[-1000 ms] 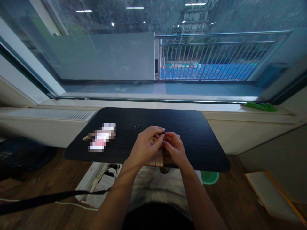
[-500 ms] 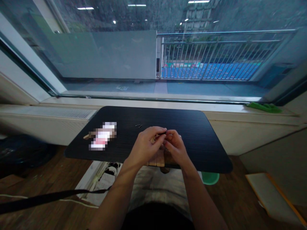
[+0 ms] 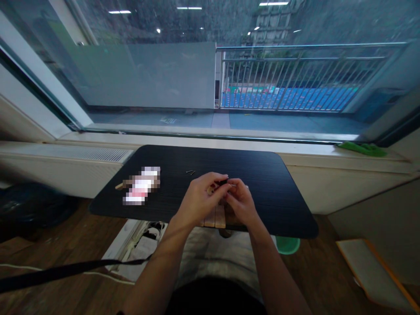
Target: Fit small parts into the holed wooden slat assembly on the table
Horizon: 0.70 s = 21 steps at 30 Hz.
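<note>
Over the near edge of the black table [image 3: 262, 192], my left hand [image 3: 201, 197] is closed, with thumb and fingers around a small dark piece [image 3: 223, 182]. Its exact kind is too small to tell. My right hand [image 3: 242, 200] meets it from the other side, fingertips pinched together; what they grip is partly hidden. Beneath both hands lie light wooden strips [image 3: 214, 219] at the table edge, mostly covered by the hands. Two thin metal pins, like nails or screws [image 3: 190, 172], rest on the table beyond my left hand.
A blurred-out white and pink item [image 3: 139, 192] lies on the table's left, with a wooden stick end [image 3: 119, 187] beside it. Behind the table run a window sill [image 3: 210, 142] and a radiator [image 3: 92, 159]. A green cloth [image 3: 362, 149] is on the sill; a green basin [image 3: 288, 245] stands below.
The fingertips have shifted slightly, and more of the small dark piece shows between them. Otherwise both hands stay in nearly the same place; the view has moved a little.
</note>
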Each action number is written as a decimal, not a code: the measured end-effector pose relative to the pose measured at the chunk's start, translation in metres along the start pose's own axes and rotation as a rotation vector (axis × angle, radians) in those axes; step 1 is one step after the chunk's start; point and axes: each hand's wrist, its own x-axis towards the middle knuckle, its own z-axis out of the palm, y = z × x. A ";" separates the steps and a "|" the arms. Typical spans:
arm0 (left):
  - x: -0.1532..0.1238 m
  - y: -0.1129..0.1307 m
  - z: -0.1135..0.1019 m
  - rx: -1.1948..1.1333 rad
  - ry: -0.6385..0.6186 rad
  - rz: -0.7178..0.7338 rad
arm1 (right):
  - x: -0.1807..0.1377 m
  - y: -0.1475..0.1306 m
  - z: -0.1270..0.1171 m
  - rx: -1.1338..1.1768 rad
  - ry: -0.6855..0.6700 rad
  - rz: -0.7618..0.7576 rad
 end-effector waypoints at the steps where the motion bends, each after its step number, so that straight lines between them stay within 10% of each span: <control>1: 0.000 0.000 0.000 0.008 0.005 0.008 | 0.000 0.000 0.000 -0.004 0.007 0.000; 21: 0.001 -0.001 0.002 0.076 0.056 0.086 | 0.001 0.005 0.002 0.135 0.018 0.077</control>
